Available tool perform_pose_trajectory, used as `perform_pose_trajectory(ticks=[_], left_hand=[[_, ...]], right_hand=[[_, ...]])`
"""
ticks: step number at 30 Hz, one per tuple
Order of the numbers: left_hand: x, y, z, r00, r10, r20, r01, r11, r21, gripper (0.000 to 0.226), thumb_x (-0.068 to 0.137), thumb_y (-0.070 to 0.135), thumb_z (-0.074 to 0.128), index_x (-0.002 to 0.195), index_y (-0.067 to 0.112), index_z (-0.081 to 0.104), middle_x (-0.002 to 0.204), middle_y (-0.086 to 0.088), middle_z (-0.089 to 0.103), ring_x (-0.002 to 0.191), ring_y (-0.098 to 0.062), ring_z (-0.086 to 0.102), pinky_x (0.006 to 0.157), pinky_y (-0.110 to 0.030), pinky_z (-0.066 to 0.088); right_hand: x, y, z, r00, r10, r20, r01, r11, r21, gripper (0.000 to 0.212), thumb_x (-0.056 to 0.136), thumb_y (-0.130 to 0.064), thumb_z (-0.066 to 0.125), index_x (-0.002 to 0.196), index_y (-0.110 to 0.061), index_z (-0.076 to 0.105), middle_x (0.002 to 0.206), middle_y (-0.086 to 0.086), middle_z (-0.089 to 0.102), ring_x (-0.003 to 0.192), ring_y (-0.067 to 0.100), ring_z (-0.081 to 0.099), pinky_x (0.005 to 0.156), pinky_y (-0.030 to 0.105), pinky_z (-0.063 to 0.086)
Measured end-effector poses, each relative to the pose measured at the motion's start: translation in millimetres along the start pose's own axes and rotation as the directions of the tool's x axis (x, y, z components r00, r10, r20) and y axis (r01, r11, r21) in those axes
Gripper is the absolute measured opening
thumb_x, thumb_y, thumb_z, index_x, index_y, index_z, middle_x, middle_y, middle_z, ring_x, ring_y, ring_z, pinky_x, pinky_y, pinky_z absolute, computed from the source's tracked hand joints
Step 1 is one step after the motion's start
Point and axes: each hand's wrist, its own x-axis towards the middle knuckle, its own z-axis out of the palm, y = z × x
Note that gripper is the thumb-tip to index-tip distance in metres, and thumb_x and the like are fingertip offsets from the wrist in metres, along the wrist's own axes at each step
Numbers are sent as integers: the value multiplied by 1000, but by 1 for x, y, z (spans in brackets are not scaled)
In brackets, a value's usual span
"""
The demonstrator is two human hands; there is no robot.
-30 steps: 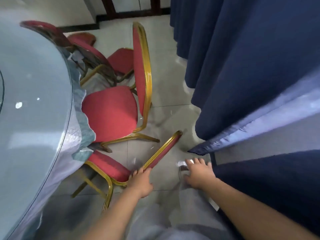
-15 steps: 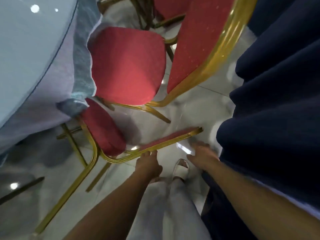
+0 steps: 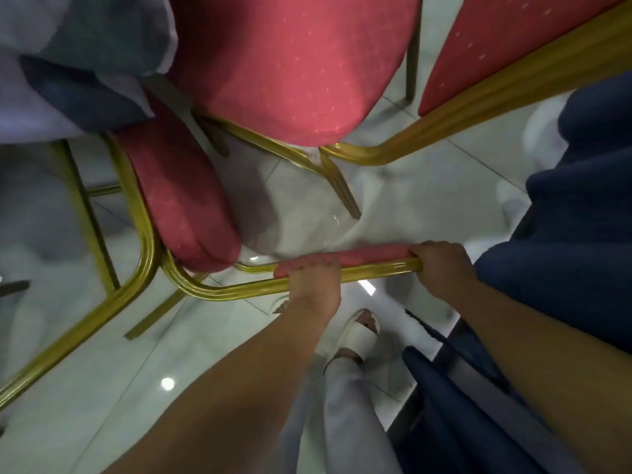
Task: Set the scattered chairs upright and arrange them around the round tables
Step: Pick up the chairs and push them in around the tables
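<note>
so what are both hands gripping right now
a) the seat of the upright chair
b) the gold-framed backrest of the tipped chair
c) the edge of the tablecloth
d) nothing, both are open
b: the left hand and right hand are both closed on the tipped chair's backrest, lying low over the floor.

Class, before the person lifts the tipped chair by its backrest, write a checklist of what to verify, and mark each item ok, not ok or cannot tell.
1. Left hand has a grip on the fallen chair's backrest: ok.
2. Right hand has a grip on the same backrest: ok.
3. Fallen chair's seat free of the upright chair: cannot tell.
4. Sandalled foot out from under the frame: ok.
5. Dark blue tablecloth clear of the right arm: not ok.
</note>
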Motion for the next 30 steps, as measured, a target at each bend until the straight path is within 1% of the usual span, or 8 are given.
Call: perform_pose_trajectory(ticks=[3,6,10,13,17,21,25,30], left_hand=[[2,-4,-6,1000,8,-26,-8,999,-32,41,84,5,59,123,17,58,115,-8,66,103,-29,66,84,-41,52],[-18,-9,-14,1000,10,-7,-10,998,-61,35,84,6,61,117,17,62,111,-7,69,101,-29,68,82,-39,53],[-72,-4,-38,994,97,-54,-103,988,-116,34,83,12,60,116,20,59,99,-6,70,90,-30,69,71,-38,51],[-122,5,-65,979,179,-96,-191,973,-129,35,83,13,60,117,20,57,97,-6,69,88,-31,68,67,-37,49],[-187,7,-105,965,184,-186,-212,966,-148,31,84,24,62,115,20,61,104,-4,67,95,-30,65,73,-37,51],[-242,-4,-141,952,197,-232,-243,951,-190,24,86,29,60,110,28,62,98,0,66,90,-27,64,66,-34,42],[-283,-18,-175,943,236,-236,-290,928,-232,25,85,35,61,110,31,64,98,0,67,92,-27,66,61,-31,35],[-330,-50,-203,951,190,-244,-268,899,-347,45,74,29,65,117,40,67,106,1,72,95,-26,67,72,-28,44]], right_hand=[[1,0,-7,999,0,45,-1,1000,30,29,91,-18,55,118,-26,64,99,2,68,92,24,64,76,26,37],[-26,-16,-26,991,-50,122,40,996,85,28,93,-22,51,117,-21,65,96,2,65,92,23,61,79,26,36],[-85,-40,-65,972,-65,226,103,982,-161,18,89,-23,57,105,-21,66,104,2,67,99,27,64,88,36,52],[-138,-62,-101,959,-62,278,128,966,-226,18,88,-22,57,104,-19,66,104,3,67,97,29,64,84,35,49],[-211,-83,-156,954,-222,202,272,923,-271,16,92,-20,51,103,-18,63,102,4,68,95,26,66,75,34,45],[-274,-104,-209,959,-224,172,265,925,-273,17,91,-23,52,106,-21,61,102,3,67,96,28,65,71,33,39],[-325,-125,-257,963,-231,136,261,925,-275,15,92,-26,52,104,-24,61,78,-3,52,77,23,54,68,32,36],[-371,-151,-296,936,-339,94,352,900,-258,14,89,-30,56,103,-27,57,102,1,65,87,27,60,68,31,34]])
